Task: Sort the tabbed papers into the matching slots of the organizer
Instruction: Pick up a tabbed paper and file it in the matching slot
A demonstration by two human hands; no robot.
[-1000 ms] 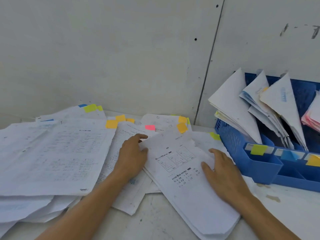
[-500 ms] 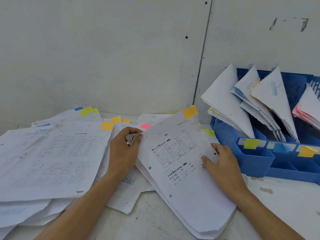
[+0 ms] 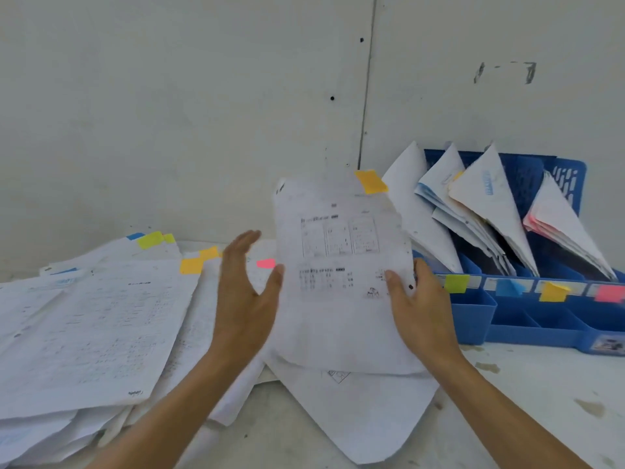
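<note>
Orange-tabbed paper (image 3: 341,299) upright, pinched at right edge by my right hand (image 3: 422,309), thumb on front; my left hand (image 3: 243,296) flat, fingers straight, thumb at left edge.

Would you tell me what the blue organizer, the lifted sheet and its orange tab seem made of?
The blue organizer looks like moulded plastic, smooth, faintly glossy, with a slotted back wall. The lifted sheet is thin matte printed paper, its edges worn. The orange tab appears to be matte sticky paper, possibly film.
</note>
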